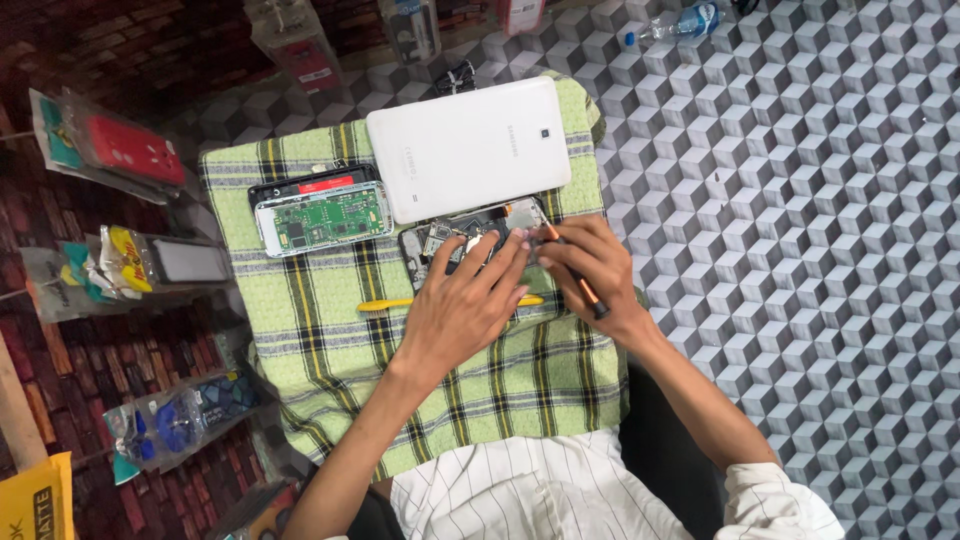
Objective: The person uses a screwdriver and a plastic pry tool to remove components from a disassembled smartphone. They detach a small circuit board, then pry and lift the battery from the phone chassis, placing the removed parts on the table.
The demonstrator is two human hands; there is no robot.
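While my right hand (592,268) pinches the orange-handled screwdriver (578,280) shut between thumb and fingers, its tip points up and left into the opened phone (462,245), which lies just ahead of both hands, long axis running left to right; my left hand (465,305) rests flat and spread on its dark, cluttered insides, holding nothing (the nearer hand for steadying). Beneath my left hand pokes a yellow toothbrush (385,304); beyond sit a smooth white tablet (470,148), a bare green circuit board (322,218), all on soft checked cloth (320,340)
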